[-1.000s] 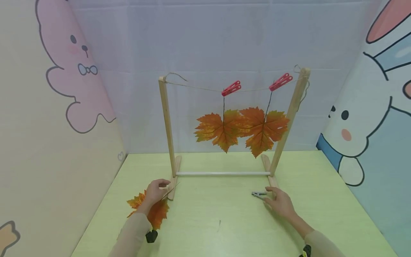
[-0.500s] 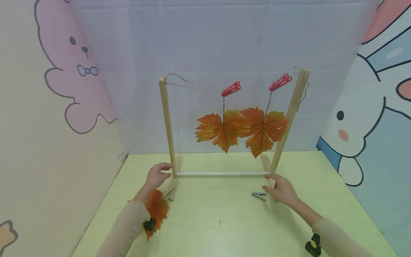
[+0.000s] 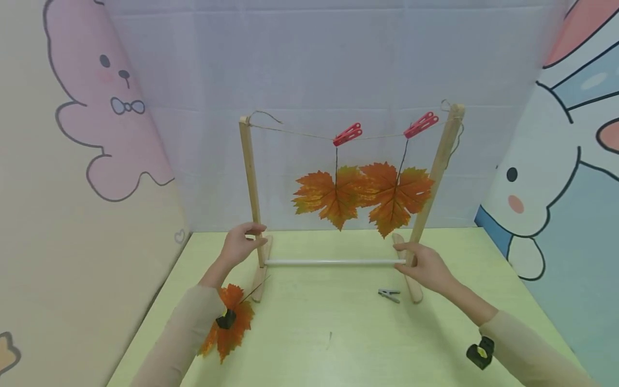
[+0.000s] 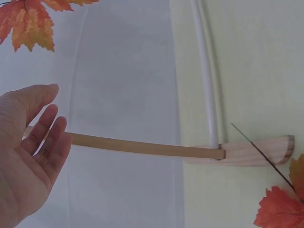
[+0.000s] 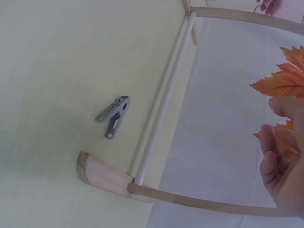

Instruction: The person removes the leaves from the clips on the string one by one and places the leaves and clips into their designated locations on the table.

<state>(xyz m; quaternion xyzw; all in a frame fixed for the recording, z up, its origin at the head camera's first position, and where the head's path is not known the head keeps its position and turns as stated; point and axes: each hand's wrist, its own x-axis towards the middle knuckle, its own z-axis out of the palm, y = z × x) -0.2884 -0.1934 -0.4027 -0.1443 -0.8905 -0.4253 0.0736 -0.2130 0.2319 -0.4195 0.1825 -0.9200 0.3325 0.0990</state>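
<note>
A wooden frame has a left post (image 3: 251, 183), a right post (image 3: 435, 177) and a white crossbar (image 3: 333, 262) low between them. My left hand (image 3: 240, 244) is at the left post, its fingers loosely bent and the thumb apart; whether it touches the wood I cannot tell. In the left wrist view this left hand (image 4: 33, 147) overlaps the post. My right hand (image 3: 423, 263) is by the lower right post, fingers loosely bent with a gap to the thumb. Two orange leaves (image 3: 333, 199) hang from a string (image 3: 290, 131) by red clothespins (image 3: 348, 134).
A grey clothespin (image 3: 389, 294) lies on the table (image 3: 309, 322) near the frame's right foot (image 3: 415, 293). Another orange leaf (image 3: 237, 328) lies under the left forearm, its stem reaching the left foot (image 3: 258, 285). A curtain (image 3: 309, 64) stands behind.
My right hand has left the grey clothespin on the table and moved up to the right post. My left hand has risen from the loose leaf's stem to the left post.
</note>
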